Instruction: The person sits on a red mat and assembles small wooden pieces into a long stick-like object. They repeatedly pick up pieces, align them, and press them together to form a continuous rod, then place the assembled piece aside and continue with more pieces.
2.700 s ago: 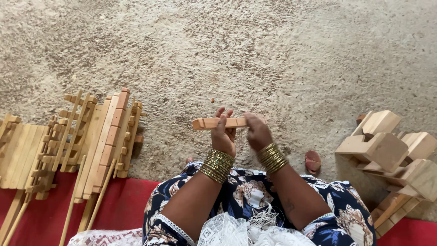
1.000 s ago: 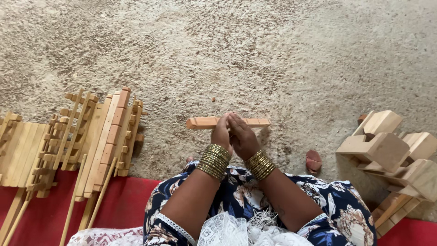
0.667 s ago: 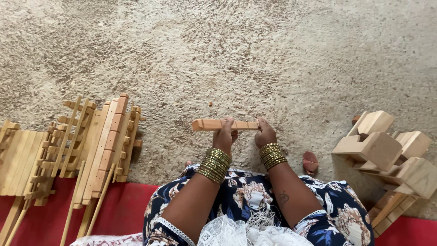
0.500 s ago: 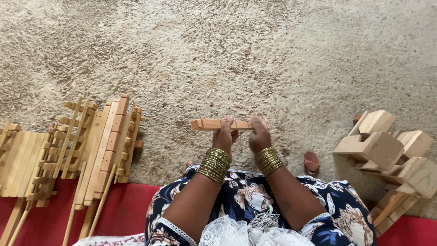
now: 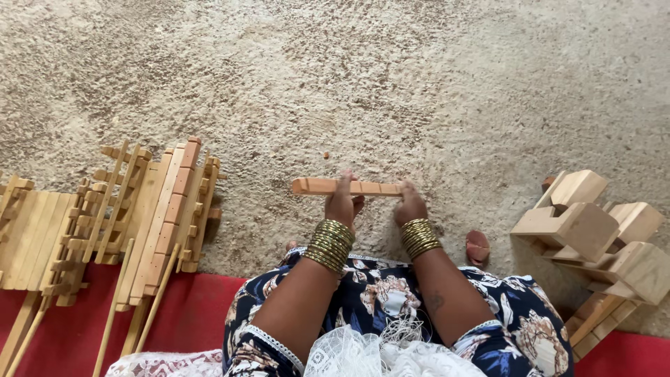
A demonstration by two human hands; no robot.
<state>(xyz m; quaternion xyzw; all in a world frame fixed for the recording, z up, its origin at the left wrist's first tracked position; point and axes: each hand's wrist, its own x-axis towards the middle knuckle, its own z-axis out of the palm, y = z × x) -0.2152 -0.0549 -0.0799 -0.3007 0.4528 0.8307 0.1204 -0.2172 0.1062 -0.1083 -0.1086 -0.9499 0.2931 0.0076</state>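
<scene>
Hands first: the left hand [image 5: 342,202] and the right hand [image 5: 410,206] both grip one thin wooden stick [image 5: 345,187], held level and crosswise just above the floor [image 5: 419,84]. The left hand wraps the stick near its middle, fingers curled over the top; the right hand closes on its right end. The stick's left end juts free past the left hand. Stacks of gold bangles [image 5: 329,244] sit on each wrist, and the forearms run back to a lap covered in dark blue flowered cloth [image 5: 377,307] with white lace [image 5: 356,352] at the bottom edge.

Just right of the right wrist lies a small reddish-brown piece [image 5: 478,246] on the floor. Farther right, well apart from the hands, stands a heap of chunky notched wooden blocks [image 5: 593,227]. On the left, equally apart, lies a pile of slatted wooden frames and long sticks [image 5: 139,209], partly on the gritty floor and partly on a red mat [image 5: 195,314].
</scene>
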